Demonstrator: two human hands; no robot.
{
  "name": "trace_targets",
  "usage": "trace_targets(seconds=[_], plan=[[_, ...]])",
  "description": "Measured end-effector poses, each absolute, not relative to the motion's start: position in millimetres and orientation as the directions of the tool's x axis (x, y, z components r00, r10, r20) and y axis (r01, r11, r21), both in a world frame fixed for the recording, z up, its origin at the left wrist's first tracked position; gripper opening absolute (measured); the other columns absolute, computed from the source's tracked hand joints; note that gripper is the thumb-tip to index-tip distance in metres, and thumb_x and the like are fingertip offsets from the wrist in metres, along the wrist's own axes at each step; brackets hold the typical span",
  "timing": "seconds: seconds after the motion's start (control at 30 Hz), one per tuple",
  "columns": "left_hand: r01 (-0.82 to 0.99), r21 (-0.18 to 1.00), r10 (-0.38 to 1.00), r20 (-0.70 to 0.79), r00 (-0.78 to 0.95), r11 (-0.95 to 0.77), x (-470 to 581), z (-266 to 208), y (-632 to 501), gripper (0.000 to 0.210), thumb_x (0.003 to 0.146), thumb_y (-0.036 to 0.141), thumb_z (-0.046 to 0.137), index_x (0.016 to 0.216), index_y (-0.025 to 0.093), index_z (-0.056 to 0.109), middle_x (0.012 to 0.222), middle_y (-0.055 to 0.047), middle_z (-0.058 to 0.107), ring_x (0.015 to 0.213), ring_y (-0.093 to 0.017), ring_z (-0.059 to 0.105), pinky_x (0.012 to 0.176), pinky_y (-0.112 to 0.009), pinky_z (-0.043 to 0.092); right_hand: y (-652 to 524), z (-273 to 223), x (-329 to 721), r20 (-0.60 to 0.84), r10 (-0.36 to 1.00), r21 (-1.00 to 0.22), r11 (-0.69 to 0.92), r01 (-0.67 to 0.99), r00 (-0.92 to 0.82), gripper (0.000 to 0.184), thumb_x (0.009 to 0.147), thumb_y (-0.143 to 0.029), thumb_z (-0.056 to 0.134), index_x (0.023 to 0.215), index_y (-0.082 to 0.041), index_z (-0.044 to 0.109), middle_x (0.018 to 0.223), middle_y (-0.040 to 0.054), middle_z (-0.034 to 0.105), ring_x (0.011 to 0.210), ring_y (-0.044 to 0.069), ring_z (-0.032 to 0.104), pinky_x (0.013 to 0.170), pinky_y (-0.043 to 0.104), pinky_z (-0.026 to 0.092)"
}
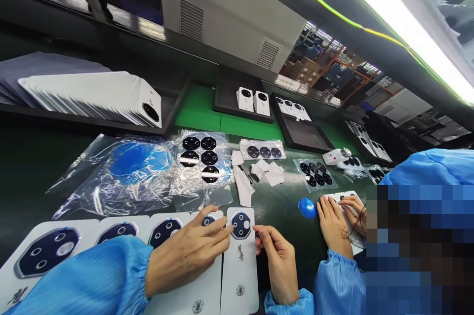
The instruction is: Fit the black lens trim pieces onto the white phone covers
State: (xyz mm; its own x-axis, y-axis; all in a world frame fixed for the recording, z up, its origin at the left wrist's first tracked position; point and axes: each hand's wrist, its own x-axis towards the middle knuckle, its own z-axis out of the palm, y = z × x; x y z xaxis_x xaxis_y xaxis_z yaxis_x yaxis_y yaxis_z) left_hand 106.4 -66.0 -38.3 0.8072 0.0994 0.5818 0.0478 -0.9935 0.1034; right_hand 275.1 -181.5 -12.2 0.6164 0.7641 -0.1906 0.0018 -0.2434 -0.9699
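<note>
A white phone back cover (pixel 240 268) lies before me, with a dark octagonal camera-lens piece (pixel 242 225) near its top and dark characters below. My left hand (pixel 188 253) is spread over the neighbouring covers, its fingers stretched out and fingertips at the left edge of the lens piece. At the cover's right edge, my right hand (pixel 279 260) has thumb and forefinger pinched together, and whatever is between them is too small to make out. More white covers (pixel 50 255) with the same dark lens pieces stand in a row to the left, partly hidden by my left sleeve.
Behind lie plastic sheets of black discs (pixel 210 158), crumpled clear film (pixel 111 184) and white cloth pieces (pixel 242 184). A tray of stacked covers (pixel 92 95) stands at left, more trays (pixel 242 107) farther back. On the right, a co-worker's hands (pixel 333 223) work beside a blue round object (pixel 307 208).
</note>
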Motion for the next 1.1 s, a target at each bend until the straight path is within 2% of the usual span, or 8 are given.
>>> trace_targets(seconds=[0.13, 0.33, 0.5, 0.57, 0.63, 0.77, 0.9, 1.1], plan=[[0.047, 0.099, 0.096, 0.574, 0.813, -0.994, 107, -39, -65, 0.019, 0.087, 0.005, 0.047, 0.093, 0.019, 0.06, 0.107, 0.0, 0.07, 0.102, -0.017, 0.056, 0.109, -0.041, 0.022, -182, -9, 275, -0.212, 0.787, -0.973, -0.228, -0.047, 0.579, 0.045, 0.061, -0.062, 0.076, 0.083, -0.023, 0.078, 0.065, 0.0001, 0.064, 0.055, 0.011, 0.054, 0.058, 0.023, 0.048], [0.048, 0.123, 0.11, 0.575, 0.811, -0.991, 107, -38, -66, 0.018, 0.088, 0.006, 0.047, 0.091, 0.019, 0.059, 0.107, 0.0, 0.07, 0.1, -0.017, 0.056, 0.11, -0.039, 0.021, -180, -14, 275, -0.162, 0.793, -0.972, -0.23, 0.042, 0.588, 0.039, 0.065, -0.052, 0.077, 0.086, -0.02, 0.073, 0.073, 0.0029, 0.068, 0.063, 0.015, 0.06, 0.058, 0.024, 0.051], [0.073, 0.241, 0.194, 0.53, 0.825, -0.968, 113, -34, -62, 0.02, 0.09, 0.004, 0.044, 0.09, 0.019, 0.057, 0.099, 0.0, 0.068, 0.094, -0.017, 0.056, 0.106, -0.041, 0.025, -177, -22, 275, -0.071, 0.811, -0.947, -0.238, 0.215, 0.581, 0.027, 0.075, -0.045, 0.069, 0.074, -0.018, 0.069, 0.067, 0.0031, 0.066, 0.059, 0.015, 0.059, 0.053, 0.022, 0.048], [0.124, 0.301, 0.259, 0.464, 0.847, -0.946, 120, -32, -58, 0.023, 0.092, 0.002, 0.041, 0.087, 0.018, 0.056, 0.094, -0.002, 0.066, 0.091, -0.019, 0.055, 0.097, -0.04, 0.033, -177, -23, 275, 0.009, 0.831, -0.928, -0.2, 0.314, 0.557, 0.02, 0.079, -0.038, 0.065, 0.073, -0.019, 0.068, 0.066, 0.0018, 0.065, 0.06, 0.014, 0.059, 0.055, 0.022, 0.049], [0.173, 0.393, 0.313, 0.326, 0.892, -0.903, 130, -29, -52, 0.024, 0.093, 0.003, 0.039, 0.083, 0.018, 0.056, 0.088, -0.003, 0.063, 0.086, -0.019, 0.054, 0.083, -0.036, 0.04, -176, -25, 275, 0.109, 0.839, -0.906, -0.136, 0.4, 0.533, 0.012, 0.081, -0.029, 0.063, 0.074, -0.02, 0.068, 0.069, 0.0009, 0.065, 0.064, 0.014, 0.061, 0.058, 0.021, 0.049], [0.247, 0.529, 0.341, 0.086, 0.936, -0.812, 148, -20, -38, 0.017, 0.09, 0.005, 0.047, 0.082, 0.017, 0.057, 0.086, -0.003, 0.061, 0.082, -0.018, 0.053, 0.07, -0.027, 0.041, -176, -27, 273, 0.26, 0.832, -0.861, -0.03, 0.507, 0.491, 0.01, 0.082, -0.018, 0.061, 0.078, -0.023, 0.069, 0.082, 0.0005, 0.065, 0.071, 0.012, 0.063, 0.062, 0.018, 0.051], [0.297, 0.547, 0.344, -0.017, 0.939, -0.783, 160, -9, -29, 0.016, 0.08, 0.002, 0.056, 0.079, 0.017, 0.059, 0.083, -0.002, 0.063, 0.079, -0.017, 0.057, 0.066, -0.024, 0.042, -176, -29, 272, 0.297, 0.827, -0.835, -0.018, 0.551, 0.477, 0.013, 0.081, -0.013, 0.061, 0.077, -0.023, 0.068, 0.084, -0.0006, 0.063, 0.072, 0.01, 0.063, 0.065, 0.016, 0.05], [0.36, 0.525, 0.341, -0.135, 0.93, -0.772, 169, 2, -26, 0.019, 0.076, 0.0, 0.055, 0.076, 0.016, 0.063, 0.082, -0.005, 0.067, 0.082, -0.021, 0.062, 0.068, -0.026, 0.044, -175, -30, 272, 0.298, 0.835, -0.826, -0.018, 0.564, 0.463, 0.015, 0.081, -0.01, 0.06, 0.078, -0.023, 0.067, 0.085, -0.0006, 0.061, 0.071, 0.01, 0.061, 0.066, 0.017, 0.05]])
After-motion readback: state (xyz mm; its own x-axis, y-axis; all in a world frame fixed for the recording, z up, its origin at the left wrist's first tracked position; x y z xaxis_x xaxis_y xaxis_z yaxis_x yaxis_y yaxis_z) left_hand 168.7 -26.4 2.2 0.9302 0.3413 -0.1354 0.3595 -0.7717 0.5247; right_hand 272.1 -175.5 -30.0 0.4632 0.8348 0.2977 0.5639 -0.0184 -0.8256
